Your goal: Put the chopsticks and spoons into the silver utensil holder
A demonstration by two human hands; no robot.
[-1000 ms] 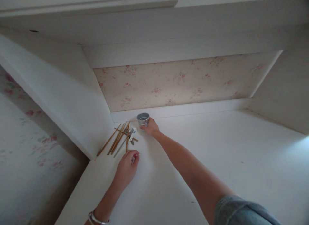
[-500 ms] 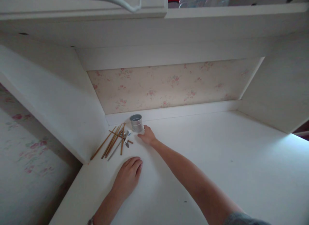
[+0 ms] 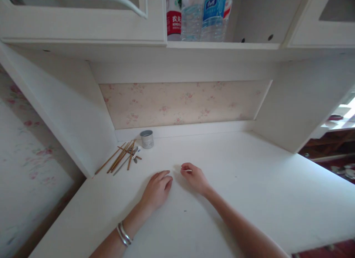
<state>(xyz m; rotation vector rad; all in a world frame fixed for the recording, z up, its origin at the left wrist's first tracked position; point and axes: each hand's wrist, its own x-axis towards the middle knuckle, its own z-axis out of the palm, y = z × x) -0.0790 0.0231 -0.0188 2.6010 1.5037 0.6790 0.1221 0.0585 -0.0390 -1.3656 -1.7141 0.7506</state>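
Near the middle of the white desk (image 3: 238,199) is my left hand (image 3: 157,188), palm down, thumb apart from the fingers and nothing in it. My right hand (image 3: 194,177) is a short way to its right, fingers loosely curled with a gap at the thumb, also holding nothing that shows. Toward the back left stands an upright grey metal cup (image 3: 146,140), with small holes in its lower wall. Beside it lies a loose pile of wooden chopsticks (image 3: 121,159). Metal spoons (image 3: 135,150) lie among them, along with a small white piece (image 3: 137,153) with a dark mark.
A white side panel (image 3: 69,99) bounds the desk at the left, another panel (image 3: 302,102) at the right. Overhead is a cabinet shelf (image 3: 222,46) with plastic bottles (image 3: 191,19). Flowered wallpaper (image 3: 177,102) covers the back.
My right hand has come away from the cup, back toward me and to the right. My left hand's thumb is further from its fingers. The view has shifted, showing more of the upper shelf.
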